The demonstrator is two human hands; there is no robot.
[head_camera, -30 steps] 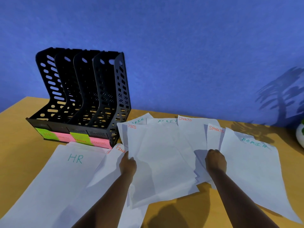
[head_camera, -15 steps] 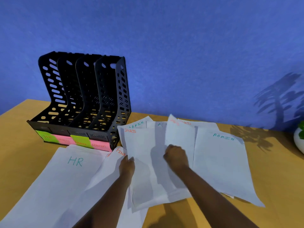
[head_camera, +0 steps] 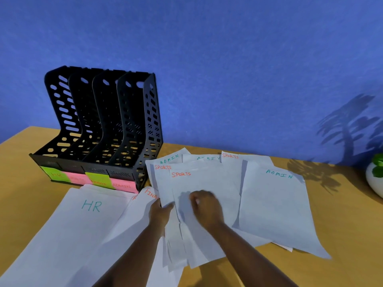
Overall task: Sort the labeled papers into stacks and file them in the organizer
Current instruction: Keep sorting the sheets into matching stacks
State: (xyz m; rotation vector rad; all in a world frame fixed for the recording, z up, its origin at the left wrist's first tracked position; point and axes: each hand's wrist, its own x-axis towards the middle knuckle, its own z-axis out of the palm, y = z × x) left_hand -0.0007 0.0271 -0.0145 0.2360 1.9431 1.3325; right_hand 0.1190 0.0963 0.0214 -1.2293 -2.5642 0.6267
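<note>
Sorting is midway: left hand (head_camera: 160,212) pinches the SPORTS stack (head_camera: 199,183) at frame centre, right hand (head_camera: 206,208) rests loosely curled on it, ADMIN sheets (head_camera: 275,204) lie unsorted, and the organizer (head_camera: 99,125) upper left holds nothing.

HR sheet (head_camera: 91,206) | SPORTS sheet (head_camera: 181,174) | ADMIN sheet (head_camera: 278,174) | ADMIN pink tag (head_camera: 122,185)

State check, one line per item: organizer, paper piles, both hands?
Organizer: upright, all four slots empty.
HR sheet: flat on the table, left of the hands.
SPORTS sheets: overlapped in the middle, under both hands.
ADMIN sheet: lying apart to the right, untouched.
Left hand: pinching the left edge of the SPORTS sheets.
Right hand: resting on the top SPORTS sheet.
</note>
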